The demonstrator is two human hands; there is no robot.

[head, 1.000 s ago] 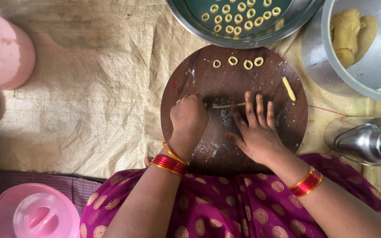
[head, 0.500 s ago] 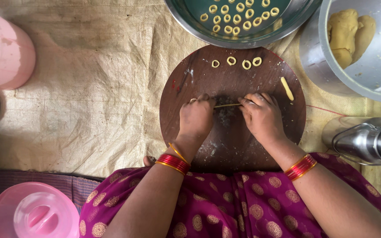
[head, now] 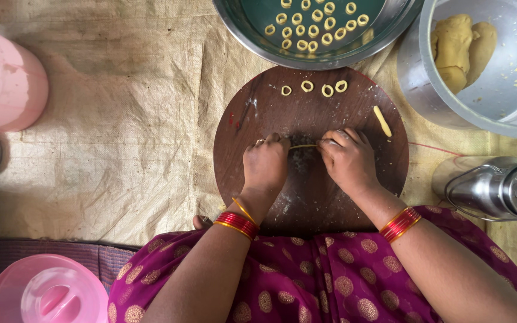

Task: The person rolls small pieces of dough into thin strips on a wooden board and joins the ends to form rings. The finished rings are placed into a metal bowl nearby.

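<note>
Two hands are closed on one thin dough strand [head: 304, 146]: left hand [head: 265, 162] and right hand [head: 347, 160] pinch opposite ends, its long axis lying crosswise at the round wooden board's [head: 258, 119] middle.

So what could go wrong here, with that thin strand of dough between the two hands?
The dough strand, stretched between the left hand and right hand, looks very thin, so it might snap if pulled. The four finished rings sit loose on the round wooden board just beyond the fingers, so a hand sliding forward could squash them. The short dough stick lies close to the right hand and could get knocked.
</note>
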